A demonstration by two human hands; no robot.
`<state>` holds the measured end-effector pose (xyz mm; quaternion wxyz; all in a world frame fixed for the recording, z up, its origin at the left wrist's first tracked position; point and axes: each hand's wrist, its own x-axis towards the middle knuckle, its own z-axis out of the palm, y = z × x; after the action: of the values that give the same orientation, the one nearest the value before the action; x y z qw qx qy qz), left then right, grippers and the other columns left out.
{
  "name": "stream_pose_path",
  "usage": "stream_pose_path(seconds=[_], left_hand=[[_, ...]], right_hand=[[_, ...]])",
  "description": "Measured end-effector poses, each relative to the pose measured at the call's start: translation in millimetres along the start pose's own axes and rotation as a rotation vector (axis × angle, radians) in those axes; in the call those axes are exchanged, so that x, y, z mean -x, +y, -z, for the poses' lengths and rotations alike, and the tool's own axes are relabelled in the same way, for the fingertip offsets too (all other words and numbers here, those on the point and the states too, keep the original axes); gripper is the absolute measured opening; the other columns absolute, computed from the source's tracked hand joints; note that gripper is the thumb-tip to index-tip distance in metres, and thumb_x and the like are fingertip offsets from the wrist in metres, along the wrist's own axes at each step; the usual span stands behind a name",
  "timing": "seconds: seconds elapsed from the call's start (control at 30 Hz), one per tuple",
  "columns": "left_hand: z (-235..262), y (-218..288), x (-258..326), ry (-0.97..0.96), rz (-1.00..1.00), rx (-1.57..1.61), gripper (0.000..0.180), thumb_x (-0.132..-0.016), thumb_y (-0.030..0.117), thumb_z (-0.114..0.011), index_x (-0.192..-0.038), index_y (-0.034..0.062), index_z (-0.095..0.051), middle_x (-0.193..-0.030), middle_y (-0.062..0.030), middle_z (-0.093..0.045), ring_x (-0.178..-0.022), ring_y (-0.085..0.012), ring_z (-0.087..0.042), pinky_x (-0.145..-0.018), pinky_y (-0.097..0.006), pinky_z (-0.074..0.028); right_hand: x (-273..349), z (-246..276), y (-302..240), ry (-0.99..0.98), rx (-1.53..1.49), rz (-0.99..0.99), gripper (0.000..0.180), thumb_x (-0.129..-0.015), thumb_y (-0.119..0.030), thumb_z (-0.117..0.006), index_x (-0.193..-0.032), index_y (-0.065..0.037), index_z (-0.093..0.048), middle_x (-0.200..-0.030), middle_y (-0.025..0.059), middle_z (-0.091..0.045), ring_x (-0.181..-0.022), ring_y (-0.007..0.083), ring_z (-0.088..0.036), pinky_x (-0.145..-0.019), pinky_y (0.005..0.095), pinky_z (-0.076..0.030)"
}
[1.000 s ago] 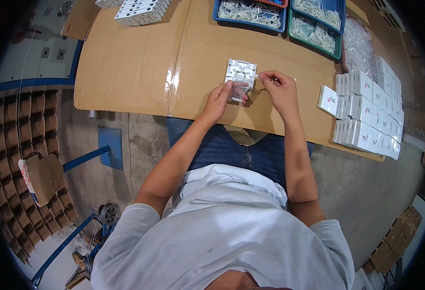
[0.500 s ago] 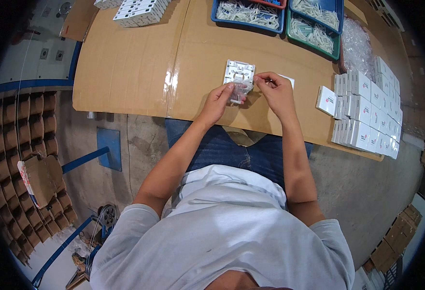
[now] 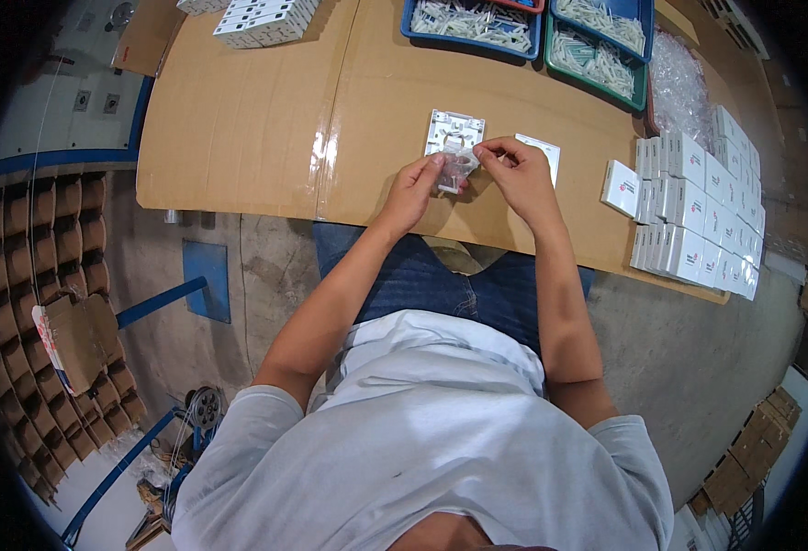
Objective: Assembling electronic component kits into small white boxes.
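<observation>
A small clear plastic bag [image 3: 455, 171] is held over the near end of a white plastic frame [image 3: 456, 126], whose face has several cut-outs and fittings. My left hand [image 3: 409, 196] is closed on the bag's left side, thumb on top. The fingers of my right hand [image 3: 521, 176] pinch the bag's upper right edge. Something whitish shows through the bag's lower part, too small to name. A flat white square plate [image 3: 544, 151] lies on the table, partly hidden by my right hand.
White boxes [image 3: 698, 207] stand stacked at the table's right edge, with a single white box [image 3: 621, 189] beside them. Blue [image 3: 473, 46] and green [image 3: 597, 78] trays of white plugs sit at the back. White units [image 3: 266, 23] are stacked at the back left.
My right hand has shifted slightly left, still pinching the bag's edge. More of the white square plate now shows beside it. My left hand stays nearly in place.
</observation>
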<state>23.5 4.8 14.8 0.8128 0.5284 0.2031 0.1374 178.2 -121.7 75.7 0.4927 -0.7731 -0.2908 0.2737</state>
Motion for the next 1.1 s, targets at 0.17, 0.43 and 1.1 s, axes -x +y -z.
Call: stream_pose_path(seconds=[0.17,0.43,1.1], left_hand=[[2.9,-1.6,-0.4,-0.025,0.012,0.008,0.045,-0.112,0.032,-0.042,-0.125,-0.0037,-0.065,-0.104,-0.0085,-0.073,-0.093,-0.0150,-0.070,-0.088,-0.030,-0.054],[4.8,-3.9,-0.7,-0.014,0.010,-0.022,0.049,-0.113,0.036,-0.038,-0.128,-0.0028,-0.063,-0.104,-0.0111,-0.073,-0.095,-0.0181,-0.071,-0.090,-0.033,-0.055],[2.7,-0.6,-2.3,-0.052,-0.038,0.033,0.052,-0.113,0.037,-0.034,-0.127,-0.0046,-0.062,-0.101,-0.0150,-0.073,-0.090,-0.0219,-0.071,-0.087,-0.035,-0.055]], right_hand=[[2.9,0.2,-7.1,-0.013,0.062,0.023,0.017,-0.095,-0.018,-0.073,-0.103,-0.004,-0.078,-0.078,-0.0038,-0.067,-0.065,0.0038,-0.045,-0.059,0.0219,-0.037],[5.1,1.1,-15.5,-0.085,0.100,0.067,0.017,-0.094,-0.015,-0.072,-0.108,-0.007,-0.079,-0.081,-0.0014,-0.063,-0.069,0.0062,-0.047,-0.062,0.0227,-0.037],[5.1,-1.9,-10.4,-0.019,-0.030,0.118,0.019,-0.092,-0.010,-0.072,-0.110,-0.008,-0.078,-0.087,0.0042,-0.070,-0.065,0.0096,-0.055,-0.061,0.0249,-0.044]])
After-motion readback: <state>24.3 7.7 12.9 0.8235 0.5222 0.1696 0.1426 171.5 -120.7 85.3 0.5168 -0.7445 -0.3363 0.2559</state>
